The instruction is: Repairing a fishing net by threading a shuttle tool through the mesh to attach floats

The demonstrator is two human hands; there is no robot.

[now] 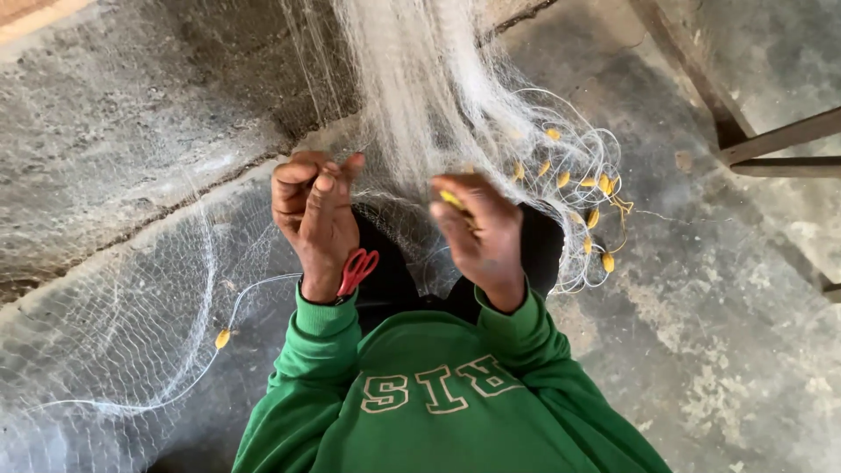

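A fine white fishing net (420, 96) hangs down in front of me and spreads over the concrete floor. My left hand (314, 215) is closed, pinching strands of the net, with red-handled scissors (356, 270) hanging by its wrist. My right hand (477, 232) is blurred and grips a small yellow float (451, 199) together with net strands. Both arms wear green sleeves (315, 350).
Several yellow floats (591, 197) on a coiled white line lie bunched to the right. One more yellow float (222, 338) sits on the line at lower left. A concrete step (114, 131) rises at left; dark metal bars (771, 144) stand at the upper right.
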